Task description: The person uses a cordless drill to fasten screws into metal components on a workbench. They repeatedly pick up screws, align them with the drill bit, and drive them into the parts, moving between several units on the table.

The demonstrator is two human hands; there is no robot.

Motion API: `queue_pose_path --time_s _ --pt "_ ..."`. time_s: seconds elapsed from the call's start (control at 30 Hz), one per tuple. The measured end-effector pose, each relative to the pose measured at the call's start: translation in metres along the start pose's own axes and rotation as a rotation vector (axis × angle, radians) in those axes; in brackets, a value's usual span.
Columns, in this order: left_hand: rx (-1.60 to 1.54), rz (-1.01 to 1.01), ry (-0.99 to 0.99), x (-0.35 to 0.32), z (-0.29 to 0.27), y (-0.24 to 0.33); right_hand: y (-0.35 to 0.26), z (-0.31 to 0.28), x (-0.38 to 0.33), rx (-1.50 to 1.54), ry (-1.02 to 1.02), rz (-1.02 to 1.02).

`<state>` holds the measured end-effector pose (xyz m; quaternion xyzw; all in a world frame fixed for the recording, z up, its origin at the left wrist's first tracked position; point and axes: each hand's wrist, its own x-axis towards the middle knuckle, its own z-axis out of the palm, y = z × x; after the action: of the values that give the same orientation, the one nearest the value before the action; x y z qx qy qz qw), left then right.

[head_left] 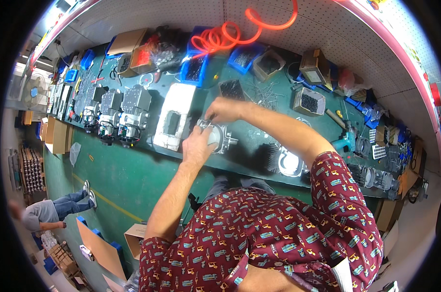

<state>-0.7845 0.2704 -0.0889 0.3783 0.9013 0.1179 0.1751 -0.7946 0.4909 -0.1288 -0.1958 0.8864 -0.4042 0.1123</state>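
A silver metal housing [226,141] with a round opening lies on the green bench just in front of me. My left hand [197,146] grips its left side, the thumb lying over the round part and the fingers at its upper edge. Above that edge, my right hand [223,110] is closed in a pinch, fingertips pointing down at the housing's upper left corner. Whatever those fingertips hold is too small or hidden to make out. A white foam block [174,116] with a rectangular hole sits left of my hands.
Several assembled motor units [133,109] stand left of the foam. Blue bins [194,73] and a carton of small dark parts [310,101] line the back. At right are another finned housing [289,161] and a teal power tool [346,140]. A coiled orange hose [225,39] hangs overhead. Another person [40,214] is far left.
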Motion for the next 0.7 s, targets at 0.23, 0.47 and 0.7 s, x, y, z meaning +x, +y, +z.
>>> queue_pose_path --time_s 0.23,0.47,0.7 --pt "0.072 0.084 -0.065 0.006 -0.004 0.0 0.018 0.009 -0.002 0.134 0.087 0.115" --pt "0.117 0.063 -0.147 0.013 -0.002 -0.003 0.001 0.01 0.003 0.165 0.091 0.358" --pt "0.142 0.118 -0.155 0.016 0.004 -0.003 -0.019 0.015 -0.002 0.063 0.154 0.44"
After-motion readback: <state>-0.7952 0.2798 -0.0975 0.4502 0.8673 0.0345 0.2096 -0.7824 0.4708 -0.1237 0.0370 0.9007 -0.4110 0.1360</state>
